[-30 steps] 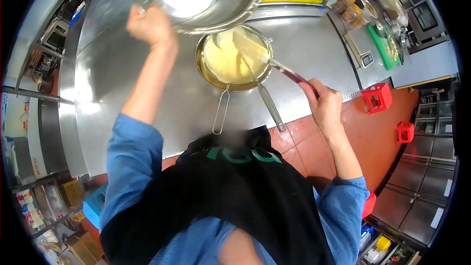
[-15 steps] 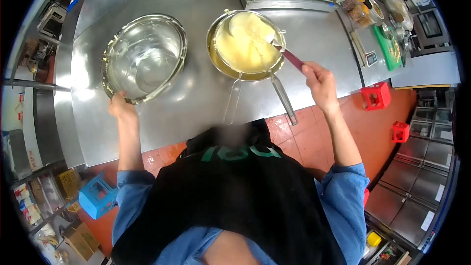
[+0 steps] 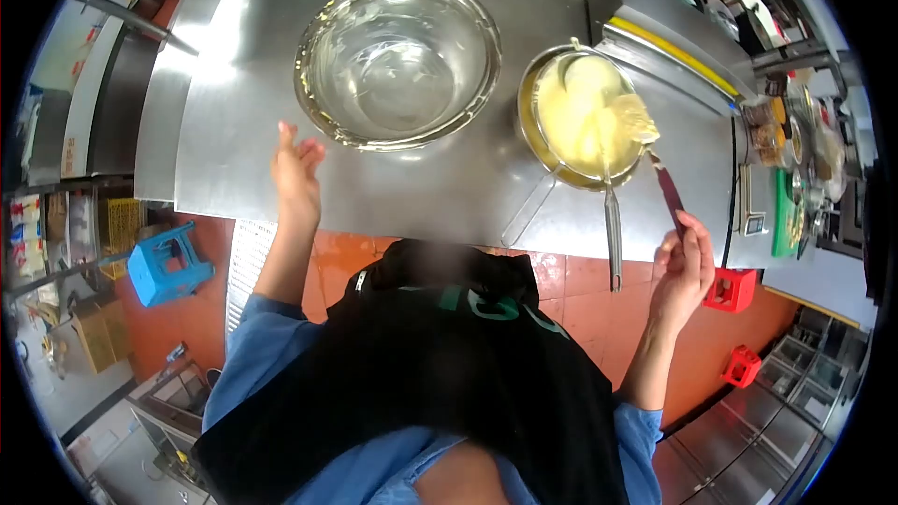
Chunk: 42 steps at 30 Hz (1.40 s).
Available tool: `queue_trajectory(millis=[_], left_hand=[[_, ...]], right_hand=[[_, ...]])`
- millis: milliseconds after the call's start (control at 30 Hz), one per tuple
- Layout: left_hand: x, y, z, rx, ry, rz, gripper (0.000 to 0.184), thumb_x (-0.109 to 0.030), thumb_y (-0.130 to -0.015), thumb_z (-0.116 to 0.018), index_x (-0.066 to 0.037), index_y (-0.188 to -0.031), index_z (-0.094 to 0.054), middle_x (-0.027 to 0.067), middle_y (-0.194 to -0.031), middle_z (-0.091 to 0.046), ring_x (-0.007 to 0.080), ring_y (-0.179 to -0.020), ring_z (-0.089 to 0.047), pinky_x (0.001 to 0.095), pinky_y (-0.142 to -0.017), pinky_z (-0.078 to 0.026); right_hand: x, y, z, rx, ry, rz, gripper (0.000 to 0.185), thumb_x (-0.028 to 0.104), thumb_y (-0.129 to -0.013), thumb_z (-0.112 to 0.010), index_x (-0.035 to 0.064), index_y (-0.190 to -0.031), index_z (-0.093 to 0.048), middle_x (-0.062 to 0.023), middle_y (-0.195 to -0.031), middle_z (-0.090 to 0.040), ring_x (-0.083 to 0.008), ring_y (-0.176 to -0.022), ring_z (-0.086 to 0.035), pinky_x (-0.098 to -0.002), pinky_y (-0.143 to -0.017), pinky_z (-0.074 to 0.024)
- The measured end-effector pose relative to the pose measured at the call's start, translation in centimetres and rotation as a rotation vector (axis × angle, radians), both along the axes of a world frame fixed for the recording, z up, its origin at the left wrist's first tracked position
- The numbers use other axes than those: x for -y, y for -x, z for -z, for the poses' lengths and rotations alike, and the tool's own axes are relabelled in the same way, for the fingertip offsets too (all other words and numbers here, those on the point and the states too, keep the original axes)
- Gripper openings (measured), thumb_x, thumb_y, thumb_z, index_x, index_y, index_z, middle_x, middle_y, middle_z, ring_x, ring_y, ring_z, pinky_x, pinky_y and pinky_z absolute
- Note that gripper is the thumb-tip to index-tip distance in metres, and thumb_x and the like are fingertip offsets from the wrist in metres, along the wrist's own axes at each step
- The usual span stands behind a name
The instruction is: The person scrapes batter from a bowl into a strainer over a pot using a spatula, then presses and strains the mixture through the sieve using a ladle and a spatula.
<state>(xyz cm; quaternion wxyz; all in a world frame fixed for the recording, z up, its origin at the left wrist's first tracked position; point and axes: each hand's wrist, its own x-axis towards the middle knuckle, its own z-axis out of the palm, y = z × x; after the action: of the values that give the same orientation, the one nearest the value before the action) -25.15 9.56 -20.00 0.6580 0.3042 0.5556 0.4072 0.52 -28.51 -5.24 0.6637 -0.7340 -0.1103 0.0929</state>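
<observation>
My right hand (image 3: 685,266) grips the dark red handle of a spatula (image 3: 666,189), whose blade is coated in pale yellow cream at the right rim of a strainer. The strainer (image 3: 613,234) rests over a metal bowl (image 3: 527,131) and holds a smooth mass of yellow cream (image 3: 582,112). Its grey handle points toward me. On the left sits a large steel mixing bowl (image 3: 398,84), smeared inside and along its rim with cream. Just off its lower left edge is my left hand (image 3: 297,173), fingers apart, holding nothing.
A steel worktable (image 3: 393,192) carries the bowls. At the back right is a metal box with a yellow strip (image 3: 673,56). A scale (image 3: 754,223) and a green cutting board (image 3: 788,215) lie farther right. Stools, blue (image 3: 168,262) and red (image 3: 730,290), stand on the floor.
My left hand has let go of the large bowl's rim. My right hand has drawn the spatula toward the strainer's right edge. The whole view has turned.
</observation>
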Motion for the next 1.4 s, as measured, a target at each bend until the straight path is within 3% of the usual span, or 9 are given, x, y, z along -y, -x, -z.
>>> queue_trajectory(millis=[200, 333, 667, 833, 933, 1000, 1100, 1267, 1400], left_hand=[[1.2, 1.8, 0.5, -0.082, -0.001, -0.002, 0.042, -0.029, -0.091, -0.054, 0.004, -0.118, -0.051, 0.0116, -0.089, -0.057, 0.0180, -0.078, -0.057, 0.0314, -0.074, -0.050], [0.4, -1.3, -4.7, 0.159, -0.086, 0.168, 0.025, -0.018, -0.091, -0.055, 0.004, -0.101, -0.056, 0.0082, -0.082, -0.057, 0.0175, -0.071, -0.058, 0.0336, -0.071, -0.054], [8.8, -0.3, -1.7, 0.315, -0.139, 0.327, 0.014, -0.018, -0.086, -0.064, -0.007, -0.086, -0.055, 0.0022, -0.079, -0.058, 0.0140, -0.067, -0.056, 0.0337, -0.066, -0.053], [-0.9, 7.9, 2.7, -0.155, -0.251, 0.316, 0.021, -0.025, -0.088, -0.061, -0.005, -0.090, -0.057, 0.0041, -0.088, -0.061, 0.0149, -0.077, -0.058, 0.0279, -0.070, -0.046], [-7.0, 2.8, -4.7, -0.385, -0.380, 0.434, 0.033, -0.030, -0.088, -0.060, -0.002, -0.105, -0.058, 0.0048, -0.092, -0.062, 0.0145, -0.081, -0.057, 0.0271, -0.075, -0.045], [-8.9, -0.9, -6.8, -0.344, -0.146, 0.764, 0.040, -0.022, -0.083, -0.067, 0.000, -0.115, -0.056, 0.0051, -0.093, -0.062, 0.0145, -0.082, -0.057, 0.0276, -0.076, -0.046], [-8.9, -3.6, -2.0, -0.292, -0.401, 0.975, 0.040, -0.007, -0.075, -0.071, 0.000, -0.112, -0.058, 0.0057, -0.090, -0.064, 0.0148, -0.080, -0.059, 0.0278, -0.073, -0.047], [-6.1, -4.0, -1.8, -0.271, -0.177, 0.845, 0.040, 0.009, -0.065, -0.059, -0.001, -0.104, -0.063, 0.0059, -0.086, -0.066, 0.0141, -0.072, -0.060, 0.0281, -0.067, -0.049], [-6.8, -4.1, -8.2, -0.457, -0.490, 0.794, 0.037, 0.009, -0.067, -0.057, -0.001, -0.102, -0.064, 0.0035, -0.079, -0.065, 0.0110, -0.069, -0.059, 0.0259, -0.065, -0.047]], right_hand=[[0.8, -0.8, 0.0, -0.042, -0.051, -0.084, 0.042, 0.012, -0.093, -0.045, -0.0030, -0.132, -0.042, -0.0018, -0.069, -0.051, -0.0073, -0.058, -0.043, -0.0208, -0.054, -0.0360], [-0.4, -0.6, -0.6, -0.089, -0.152, -0.111, 0.046, 0.011, -0.092, -0.046, -0.0062, -0.133, -0.039, -0.0027, -0.072, -0.051, -0.0078, -0.059, -0.043, -0.0211, -0.054, -0.0364], [-7.3, 2.6, -2.3, -0.498, -0.350, -0.445, 0.050, 0.017, -0.090, -0.056, -0.0101, -0.129, -0.042, -0.0081, -0.077, -0.056, -0.0096, -0.058, -0.045, -0.0214, -0.052, -0.0380], [-9.7, 2.9, -1.8, -0.551, -0.200, -0.538, 0.045, 0.018, -0.092, -0.052, -0.0086, -0.128, -0.045, -0.0128, -0.081, -0.061, -0.0114, -0.058, -0.050, -0.0222, -0.053, -0.0406], [-11.0, 2.3, -2.1, -0.522, -0.134, -0.588, 0.044, 0.020, -0.093, -0.051, -0.0080, -0.127, -0.045, -0.0157, -0.086, -0.065, -0.0125, -0.061, -0.055, -0.0230, -0.056, -0.0426], [-12.3, 2.2, -3.2, -0.433, -0.052, -0.608, 0.043, 0.020, -0.093, -0.051, -0.0075, -0.127, -0.046, -0.0148, -0.086, -0.065, -0.0124, -0.064, -0.056, -0.0232, -0.058, -0.0429], [-13.3, 0.2, -4.5, -0.190, 0.179, -0.717, 0.039, 0.019, -0.094, -0.048, -0.0049, -0.126, -0.049, -0.0106, -0.087, -0.065, -0.0112, -0.068, -0.058, -0.0228, -0.059, -0.0425], [-14.4, -1.4, -7.6, 0.574, 0.722, -0.942, 0.036, 0.004, -0.091, -0.046, 0.0021, -0.127, -0.051, -0.0125, -0.084, -0.064, -0.0162, -0.065, -0.059, -0.0294, -0.057, -0.0456], [-16.2, -0.5, -9.3, 1.227, 0.894, -1.022, 0.047, 0.000, -0.073, -0.055, 0.0049, -0.119, -0.056, -0.0138, -0.076, -0.062, -0.0318, -0.069, -0.061, -0.0396, -0.064, -0.0479]])
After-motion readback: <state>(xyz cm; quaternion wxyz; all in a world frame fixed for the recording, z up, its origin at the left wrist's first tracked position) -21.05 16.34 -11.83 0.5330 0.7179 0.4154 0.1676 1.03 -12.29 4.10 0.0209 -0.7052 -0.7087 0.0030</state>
